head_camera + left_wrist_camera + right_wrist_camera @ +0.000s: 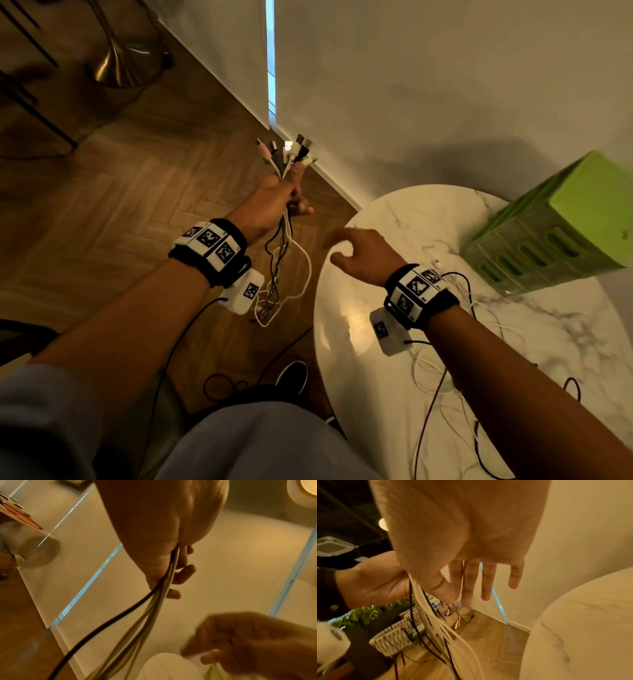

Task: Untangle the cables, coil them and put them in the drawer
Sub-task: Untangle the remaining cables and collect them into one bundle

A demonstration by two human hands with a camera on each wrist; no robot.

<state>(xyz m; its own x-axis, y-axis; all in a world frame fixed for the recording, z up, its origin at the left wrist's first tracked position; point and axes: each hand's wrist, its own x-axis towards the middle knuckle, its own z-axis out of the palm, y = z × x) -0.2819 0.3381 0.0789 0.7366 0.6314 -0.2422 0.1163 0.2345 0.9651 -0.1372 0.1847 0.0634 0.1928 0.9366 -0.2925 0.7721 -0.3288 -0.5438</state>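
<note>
My left hand (281, 197) grips a bundle of white and dark cables (282, 260) out over the floor, left of the table. Their plugs (291, 150) fan out above the fist, and the rest hangs down in tangled loops. The left wrist view shows the cables (154, 601) running out of the left hand's (164, 536) closed fingers. My right hand (346, 248) hovers over the table's left edge, blurred, fingers loose and holding nothing. Its fingers (486, 582) are straight in the right wrist view, just right of the hanging cables (436, 623). A green drawer unit (555, 233) stands on the table.
The round white marble table (359, 342) carries more loose white and dark cables (442, 377) under my right forearm. A white wall (411, 85) runs behind it. A brass table base (116, 65) and woven chairs (392, 641) stand on the wooden floor.
</note>
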